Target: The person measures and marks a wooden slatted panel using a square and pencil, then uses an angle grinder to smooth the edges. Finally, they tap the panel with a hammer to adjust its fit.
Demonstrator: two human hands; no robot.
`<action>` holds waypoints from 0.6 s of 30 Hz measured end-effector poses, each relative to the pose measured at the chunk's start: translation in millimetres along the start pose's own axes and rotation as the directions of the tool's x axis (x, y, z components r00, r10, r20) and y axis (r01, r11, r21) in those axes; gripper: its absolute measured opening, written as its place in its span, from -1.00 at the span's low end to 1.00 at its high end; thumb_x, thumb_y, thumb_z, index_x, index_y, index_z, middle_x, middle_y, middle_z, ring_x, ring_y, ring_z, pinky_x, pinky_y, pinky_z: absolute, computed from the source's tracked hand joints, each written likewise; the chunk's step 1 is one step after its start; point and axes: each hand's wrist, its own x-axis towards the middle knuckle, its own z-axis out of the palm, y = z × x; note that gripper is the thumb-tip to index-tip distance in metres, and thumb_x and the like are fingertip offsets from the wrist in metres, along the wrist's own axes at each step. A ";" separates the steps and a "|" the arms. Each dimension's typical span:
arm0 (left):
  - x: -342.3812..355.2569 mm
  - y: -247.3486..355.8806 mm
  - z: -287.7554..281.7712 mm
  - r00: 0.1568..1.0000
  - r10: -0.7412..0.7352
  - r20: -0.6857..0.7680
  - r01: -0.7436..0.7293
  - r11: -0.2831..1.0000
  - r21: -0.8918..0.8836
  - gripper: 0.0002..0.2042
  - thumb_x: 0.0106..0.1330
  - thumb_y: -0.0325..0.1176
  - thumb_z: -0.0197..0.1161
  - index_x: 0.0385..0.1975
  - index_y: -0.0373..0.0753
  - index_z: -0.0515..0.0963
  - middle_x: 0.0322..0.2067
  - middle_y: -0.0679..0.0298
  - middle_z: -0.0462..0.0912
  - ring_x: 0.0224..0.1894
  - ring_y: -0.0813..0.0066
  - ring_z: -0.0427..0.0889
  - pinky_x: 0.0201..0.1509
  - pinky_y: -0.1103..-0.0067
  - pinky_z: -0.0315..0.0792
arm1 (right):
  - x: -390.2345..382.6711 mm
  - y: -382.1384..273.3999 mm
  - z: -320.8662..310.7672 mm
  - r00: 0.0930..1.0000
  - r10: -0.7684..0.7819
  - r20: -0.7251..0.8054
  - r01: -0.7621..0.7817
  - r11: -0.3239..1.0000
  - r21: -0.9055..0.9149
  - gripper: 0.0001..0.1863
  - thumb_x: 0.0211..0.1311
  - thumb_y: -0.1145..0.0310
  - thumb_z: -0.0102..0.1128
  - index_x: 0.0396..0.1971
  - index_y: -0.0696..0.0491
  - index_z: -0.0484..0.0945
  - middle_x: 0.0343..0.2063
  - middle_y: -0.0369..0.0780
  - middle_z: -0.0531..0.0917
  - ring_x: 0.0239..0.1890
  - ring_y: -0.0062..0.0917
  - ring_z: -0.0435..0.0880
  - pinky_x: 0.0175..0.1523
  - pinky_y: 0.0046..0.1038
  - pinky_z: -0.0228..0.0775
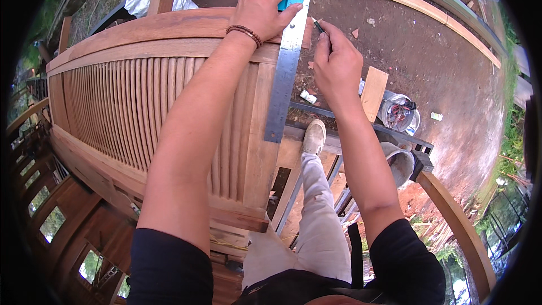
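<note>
Steel square (286, 70) under my left hand (261, 12), long axis running back toward me; pencil (319, 26) tip just off its right edge.
Left hand's nearer, gripping the blue stock (288, 2) at the far end; right hand (340, 63) pinches the pencil close by. Square lies along the end of the slatted panel (148, 87), which stretches left of my hands. Dirt ground (406, 34) beyond and right.

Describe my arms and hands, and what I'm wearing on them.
Your left hand and right hand are ungloved. A brown beaded bracelet circles the left wrist; no band or watch shows on the right one. Dark, nearly black short sleeves cover both upper arms, leaving the forearms bare.
</note>
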 end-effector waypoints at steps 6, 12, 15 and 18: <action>0.3 0.7 2.5 1.000 0.004 -0.014 -0.004 1.000 -0.006 -0.70 0.16 -0.08 0.34 -0.26 -0.15 0.66 -0.32 0.22 0.64 -0.21 0.19 0.58 -0.08 0.35 0.48 | 3.6 -1.2 6.0 0.998 -0.062 0.021 0.064 0.993 -0.102 -0.74 0.27 0.38 0.07 -0.12 0.14 0.61 -0.31 0.00 0.68 -0.26 -0.11 0.68 -0.15 -0.20 0.52; 0.9 -1.0 2.8 1.000 0.009 -0.002 -0.009 1.000 -0.008 -0.71 0.16 -0.08 0.34 -0.26 -0.15 0.66 -0.32 0.22 0.64 -0.21 0.20 0.58 -0.07 0.35 0.48 | -0.3 -10.8 -8.3 0.982 -0.113 0.149 0.145 0.963 -0.227 -0.85 0.21 0.41 0.06 -0.36 0.15 0.58 -0.47 -0.02 0.65 -0.43 -0.10 0.67 -0.31 -0.16 0.52; 0.4 -0.7 1.4 1.000 0.002 0.006 -0.002 1.000 0.001 -0.71 0.17 -0.08 0.34 -0.26 -0.15 0.66 -0.32 0.22 0.64 -0.21 0.21 0.58 -0.07 0.35 0.48 | -16.2 -22.6 -20.3 0.952 -0.070 0.297 0.153 0.952 -0.264 -0.88 0.17 0.42 0.07 -0.46 0.14 0.53 -0.52 -0.02 0.63 -0.49 -0.10 0.66 -0.38 -0.15 0.52; -0.8 1.0 -0.4 1.000 0.005 -0.002 -0.005 1.000 0.022 -0.71 0.18 -0.09 0.33 -0.26 -0.15 0.66 -0.32 0.22 0.64 -0.20 0.21 0.59 -0.07 0.36 0.48 | -37.9 -26.6 -29.2 0.895 0.009 0.446 0.138 0.946 -0.294 -0.87 0.17 0.43 0.08 -0.38 0.15 0.56 -0.51 -0.02 0.64 -0.46 -0.09 0.67 -0.35 -0.17 0.53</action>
